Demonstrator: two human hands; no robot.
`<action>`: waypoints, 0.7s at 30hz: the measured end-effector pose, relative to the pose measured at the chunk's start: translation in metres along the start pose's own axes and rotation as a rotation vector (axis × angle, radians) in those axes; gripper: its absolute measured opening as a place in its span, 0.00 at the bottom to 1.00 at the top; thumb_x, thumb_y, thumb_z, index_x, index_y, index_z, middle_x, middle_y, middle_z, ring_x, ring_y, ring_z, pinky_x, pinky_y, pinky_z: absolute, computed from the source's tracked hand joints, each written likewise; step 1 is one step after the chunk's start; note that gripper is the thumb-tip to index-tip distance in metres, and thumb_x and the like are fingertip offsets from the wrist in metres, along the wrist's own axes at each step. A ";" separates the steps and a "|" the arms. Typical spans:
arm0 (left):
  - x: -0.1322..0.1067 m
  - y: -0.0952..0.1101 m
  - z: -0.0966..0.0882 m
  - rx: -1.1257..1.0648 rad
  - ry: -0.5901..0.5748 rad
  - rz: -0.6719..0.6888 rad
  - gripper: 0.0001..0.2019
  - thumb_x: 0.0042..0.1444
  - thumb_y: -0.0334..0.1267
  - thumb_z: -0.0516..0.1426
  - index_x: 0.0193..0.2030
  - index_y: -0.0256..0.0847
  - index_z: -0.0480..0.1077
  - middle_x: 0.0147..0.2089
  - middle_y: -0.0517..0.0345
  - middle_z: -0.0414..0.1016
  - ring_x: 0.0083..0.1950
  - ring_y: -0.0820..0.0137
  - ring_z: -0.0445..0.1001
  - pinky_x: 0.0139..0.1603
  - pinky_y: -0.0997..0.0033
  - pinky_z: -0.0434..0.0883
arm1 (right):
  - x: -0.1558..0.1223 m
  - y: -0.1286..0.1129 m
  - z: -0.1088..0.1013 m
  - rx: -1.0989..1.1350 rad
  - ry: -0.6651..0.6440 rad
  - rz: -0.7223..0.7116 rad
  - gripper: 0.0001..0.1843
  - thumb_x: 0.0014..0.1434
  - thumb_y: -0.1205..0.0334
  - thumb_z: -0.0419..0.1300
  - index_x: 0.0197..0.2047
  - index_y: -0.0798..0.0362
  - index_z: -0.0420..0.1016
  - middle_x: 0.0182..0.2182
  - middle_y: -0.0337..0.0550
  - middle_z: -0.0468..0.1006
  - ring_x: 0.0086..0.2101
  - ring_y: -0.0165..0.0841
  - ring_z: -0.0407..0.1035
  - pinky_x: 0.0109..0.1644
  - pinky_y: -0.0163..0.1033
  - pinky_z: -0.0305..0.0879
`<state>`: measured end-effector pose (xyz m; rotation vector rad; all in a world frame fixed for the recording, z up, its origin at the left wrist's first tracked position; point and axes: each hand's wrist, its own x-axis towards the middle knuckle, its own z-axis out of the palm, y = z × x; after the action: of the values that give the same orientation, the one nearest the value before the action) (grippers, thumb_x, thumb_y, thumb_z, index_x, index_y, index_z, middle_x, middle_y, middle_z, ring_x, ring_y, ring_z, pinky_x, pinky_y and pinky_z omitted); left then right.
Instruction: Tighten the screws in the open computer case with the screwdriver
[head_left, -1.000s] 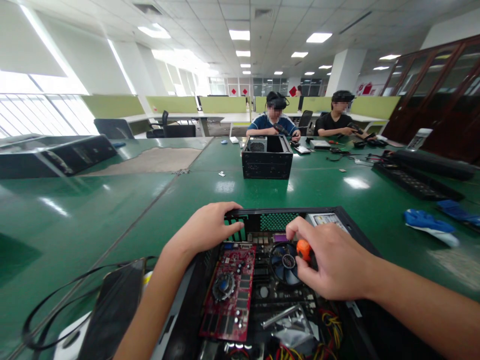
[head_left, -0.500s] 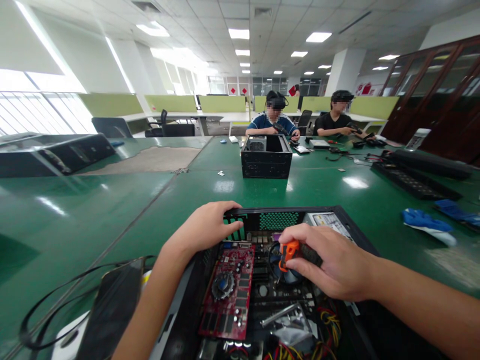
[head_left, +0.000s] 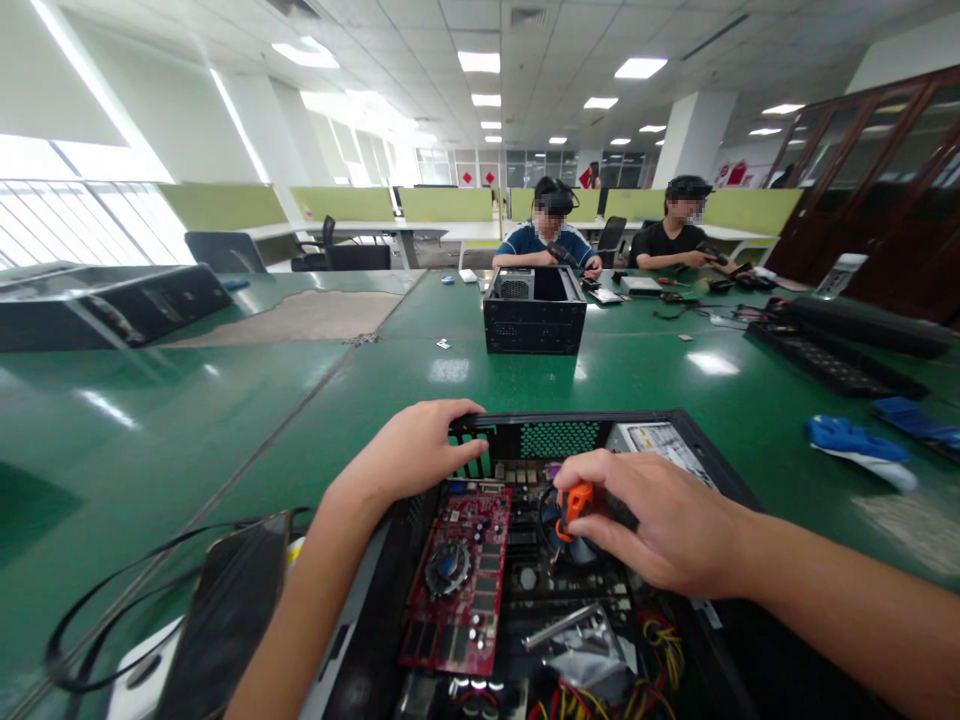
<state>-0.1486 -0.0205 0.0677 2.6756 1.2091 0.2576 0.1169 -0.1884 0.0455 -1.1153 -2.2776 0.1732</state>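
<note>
An open black computer case (head_left: 660, 418) lies in front of me. My left hand (head_left: 420, 447) holds its far-left rim, fingers over the edge and thumb on the inner side. Closed around an orange screwdriver (head_left: 574, 508), my right hand (head_left: 660, 515) is above the round cooling fan (head_left: 551, 520); the tool's tip is hidden. A red graphics card (head_left: 484, 590) with its own small fan sits on the left inside the case. Silvery metal parts (head_left: 581, 645) and yellow-red cables (head_left: 664, 650) lie near the front.
Another black case (head_left: 534, 325) stands farther back on the green table (head_left: 375, 385). Two people sit across it, handling tools. Blue-and-white gloves (head_left: 859, 450) and a black panel (head_left: 832, 355) are at right. A dark flat object with a strap (head_left: 225, 600) lies at left.
My right hand and the orange screwdriver have shifted very slightly left over the fan. My left hand keeps its place on the rim.
</note>
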 end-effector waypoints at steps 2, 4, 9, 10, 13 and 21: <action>0.000 0.001 0.000 0.005 -0.005 -0.008 0.26 0.64 0.51 0.60 0.64 0.41 0.81 0.62 0.46 0.87 0.59 0.49 0.85 0.64 0.53 0.77 | 0.000 0.000 -0.001 -0.002 -0.001 0.000 0.17 0.72 0.65 0.63 0.62 0.47 0.70 0.51 0.50 0.89 0.43 0.41 0.85 0.47 0.45 0.78; 0.000 0.001 0.000 0.005 -0.008 -0.009 0.26 0.64 0.51 0.60 0.64 0.41 0.81 0.62 0.46 0.87 0.59 0.49 0.85 0.65 0.53 0.77 | 0.000 0.000 -0.002 -0.007 0.003 -0.001 0.17 0.73 0.65 0.62 0.62 0.47 0.70 0.52 0.51 0.89 0.43 0.41 0.85 0.47 0.45 0.78; 0.000 0.001 0.000 -0.003 -0.008 -0.008 0.27 0.64 0.52 0.60 0.64 0.41 0.81 0.62 0.46 0.87 0.59 0.48 0.85 0.65 0.51 0.77 | 0.001 0.000 0.000 -0.022 0.014 -0.030 0.15 0.75 0.65 0.60 0.62 0.47 0.68 0.50 0.48 0.89 0.42 0.39 0.85 0.47 0.43 0.76; 0.000 0.001 0.000 -0.002 -0.007 -0.006 0.27 0.64 0.52 0.60 0.64 0.41 0.81 0.62 0.47 0.87 0.59 0.48 0.85 0.64 0.52 0.77 | 0.001 0.000 0.000 -0.026 0.015 -0.038 0.15 0.75 0.65 0.60 0.62 0.47 0.68 0.49 0.47 0.89 0.42 0.38 0.84 0.46 0.43 0.76; 0.000 0.001 0.000 0.000 -0.005 0.000 0.26 0.64 0.51 0.60 0.64 0.41 0.81 0.61 0.47 0.87 0.59 0.49 0.85 0.64 0.53 0.77 | 0.001 0.002 0.003 -0.044 0.023 -0.061 0.12 0.75 0.60 0.63 0.59 0.48 0.70 0.44 0.44 0.89 0.38 0.38 0.83 0.43 0.42 0.74; 0.000 0.003 -0.001 -0.003 -0.003 -0.007 0.25 0.64 0.50 0.61 0.63 0.42 0.82 0.60 0.47 0.88 0.57 0.50 0.86 0.63 0.54 0.78 | 0.005 -0.001 -0.002 -0.044 0.044 -0.124 0.14 0.76 0.64 0.60 0.62 0.51 0.75 0.49 0.50 0.89 0.46 0.39 0.85 0.49 0.44 0.79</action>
<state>-0.1469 -0.0224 0.0694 2.6683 1.2159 0.2544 0.1152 -0.1856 0.0496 -0.9861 -2.3129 0.0496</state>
